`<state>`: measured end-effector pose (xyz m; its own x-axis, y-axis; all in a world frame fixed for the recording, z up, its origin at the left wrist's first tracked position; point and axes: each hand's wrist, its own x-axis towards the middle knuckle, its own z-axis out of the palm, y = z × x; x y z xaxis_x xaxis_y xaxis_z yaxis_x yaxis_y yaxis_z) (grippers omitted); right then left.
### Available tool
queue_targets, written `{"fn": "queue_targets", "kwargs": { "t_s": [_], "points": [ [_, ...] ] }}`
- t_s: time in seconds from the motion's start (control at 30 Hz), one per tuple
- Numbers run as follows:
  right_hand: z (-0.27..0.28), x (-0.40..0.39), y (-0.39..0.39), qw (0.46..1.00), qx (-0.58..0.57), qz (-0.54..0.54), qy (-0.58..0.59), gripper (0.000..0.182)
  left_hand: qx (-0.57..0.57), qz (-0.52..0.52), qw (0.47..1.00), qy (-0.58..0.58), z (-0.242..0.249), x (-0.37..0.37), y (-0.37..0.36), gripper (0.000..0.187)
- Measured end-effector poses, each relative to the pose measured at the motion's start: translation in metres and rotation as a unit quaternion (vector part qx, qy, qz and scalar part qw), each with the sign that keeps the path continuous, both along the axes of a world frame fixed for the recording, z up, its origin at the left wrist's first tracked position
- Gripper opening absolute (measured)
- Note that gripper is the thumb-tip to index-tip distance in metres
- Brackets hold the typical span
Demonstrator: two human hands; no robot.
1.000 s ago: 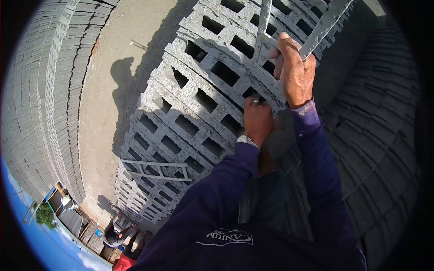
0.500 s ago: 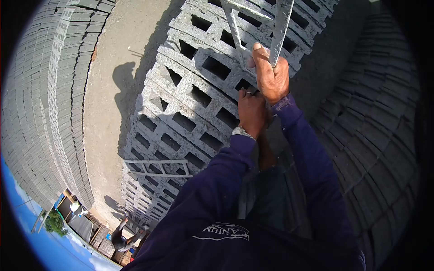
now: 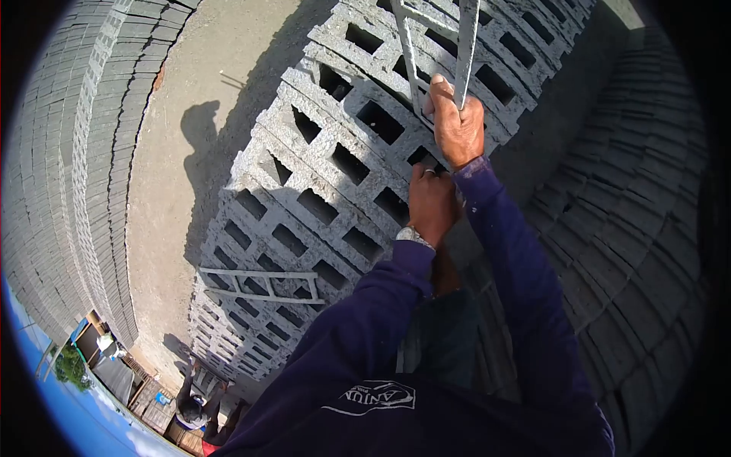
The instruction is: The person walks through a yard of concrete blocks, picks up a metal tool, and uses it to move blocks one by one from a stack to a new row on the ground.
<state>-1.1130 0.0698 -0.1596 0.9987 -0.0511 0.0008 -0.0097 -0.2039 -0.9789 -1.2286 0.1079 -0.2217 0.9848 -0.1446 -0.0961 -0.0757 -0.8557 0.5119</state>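
My right hand [image 3: 459,127] is closed round the near end of a grey, narrow ladder-like frame [image 3: 466,49], which runs up past the top of the view over the blocks. Just below it, my left hand [image 3: 434,202], with a ring and a wristwatch, has its fingers curled at the edge of a hollow concrete block [image 3: 422,145], by one of its holes. The fingertips are partly hidden. Rows of such blocks lie packed together with their holes facing up.
A second ladder-like frame [image 3: 263,283] lies across the blocks at lower left. Stacked blocks form walls on the left [image 3: 46,183] and the shaded right [image 3: 632,228]. Bare ground [image 3: 171,152] runs between. Another person [image 3: 194,407] bends over the far end of the row.
The view has shifted, so the blocks appear further right around my hands. My right hand keeps its grip on the frame, and my left stays by the block's hole. The other person has changed posture.
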Motion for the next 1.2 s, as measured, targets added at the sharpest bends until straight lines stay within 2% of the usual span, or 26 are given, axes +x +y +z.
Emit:
{"fn": "queue_targets", "kwargs": {
  "t_s": [0.07, 0.13, 0.2, 0.27, 0.3, 0.37, 0.43, 0.47, 0.53, 0.63, 0.7, 0.73, 0.8, 0.87, 0.93, 1.0, 1.03, 1.07, 1.13, 1.2],
  "points": [
    [0.0, -0.005, -0.008, 0.994, 0.027, -0.022, 0.102, 0.05, -0.011, -0.009, 1.0, 0.011, 0.005, -0.003, 0.004, 0.023],
    [0.019, -0.01, -0.024, 0.996, 0.008, -0.045, 0.079, 0.05, -0.002, -0.014, 0.999, 0.03, 0.008, -0.005, 0.004, 0.026],
    [0.061, -0.012, -0.045, 0.983, 0.067, -0.109, 0.134, 0.051, 0.006, -0.024, 0.999, 0.041, 0.013, 0.001, 0.004, 0.028],
    [0.093, -0.021, -0.07, 0.974, 0.125, -0.172, 0.075, 0.048, 0.007, -0.025, 0.998, 0.064, 0.021, 0.003, 0.005, 0.034],
    [0.095, -0.029, -0.089, 0.974, 0.143, -0.169, 0.053, 0.046, 0.002, -0.027, 0.999, 0.041, 0.021, 0.004, 0.005, 0.037],
    [0.081, -0.053, -0.124, 0.966, 0.161, -0.198, 0.035, 0.045, 0.002, -0.035, 0.998, 0.043, 0.025, 0.005, 0.001, 0.038],
    [0.047, -0.083, -0.15, 0.932, 0.266, -0.23, 0.086, 0.042, 0.007, -0.056, 0.997, 0.049, 0.024, 0.008, -0.002, 0.04],
    [0.025, -0.1, -0.16, 0.923, 0.271, -0.261, 0.086, 0.042, 0.035, -0.055, 0.997, 0.029, 0.021, 0.008, -0.003, 0.04],
    [-0.021, -0.132, -0.173, 0.859, 0.336, -0.347, 0.169, 0.04, 0.074, -0.049, 0.996, 0.019, 0.013, 0.005, -0.006, 0.041],
    [-0.072, -0.152, -0.167, 0.795, 0.336, -0.458, 0.212, 0.04, 0.133, -0.088, 0.984, 0.073, 0.008, 0.007, -0.01, 0.043],
    [-0.083, -0.154, -0.162, 0.767, 0.349, -0.482, 0.239, 0.04, 0.156, -0.092, 0.983, 0.006, 0.007, 0.006, -0.007, 0.045],
    [-0.087, -0.152, -0.163, 0.761, 0.352, -0.487, 0.245, 0.04, 0.163, -0.113, 0.98, 0.008, 0.011, 0.007, -0.006, 0.045],
    [-0.091, -0.149, -0.17, 0.784, 0.325, -0.467, 0.247, 0.041, 0.168, -0.025, 0.977, 0.125, 0.024, 0.016, -0.014, 0.05],
    [-0.087, -0.145, -0.179, 0.767, 0.346, -0.464, 0.277, 0.042, 0.186, -0.053, 0.975, 0.108, 0.028, 0.018, -0.004, 0.049],
    [-0.081, -0.131, -0.185, 0.765, 0.356, -0.482, 0.236, 0.037, 0.104, -0.012, 0.981, 0.163, 0.031, 0.021, -0.001, 0.047],
    [-0.081, -0.123, -0.188, 0.771, 0.361, -0.474, 0.225, 0.037, 0.125, 0.009, 0.975, 0.185, 0.04, 0.025, -0.01, 0.044],
    [-0.083, -0.118, -0.19, 0.782, 0.361, -0.462, 0.211, 0.037, 0.136, 0.044, 0.962, 0.231, 0.046, 0.028, -0.017, 0.052],
    [-0.096, -0.119, -0.182, 0.793, 0.334, -0.449, 0.243, 0.038, 0.146, 0.08, 0.946, 0.277, 0.049, 0.029, -0.02, 0.061],
    [-0.156, -0.127, -0.145, 0.831, 0.252, -0.414, 0.273, 0.044, 0.14, 0.086, 0.949, 0.271, 0.05, 0.022, -0.015, 0.06],
    [-0.178, -0.129, -0.136, 0.835, 0.21, -0.38, 0.337, 0.046, 0.122, 0.089, 0.957, 0.249, 0.044, 0.022, -0.014, 0.058]
  ]
}}
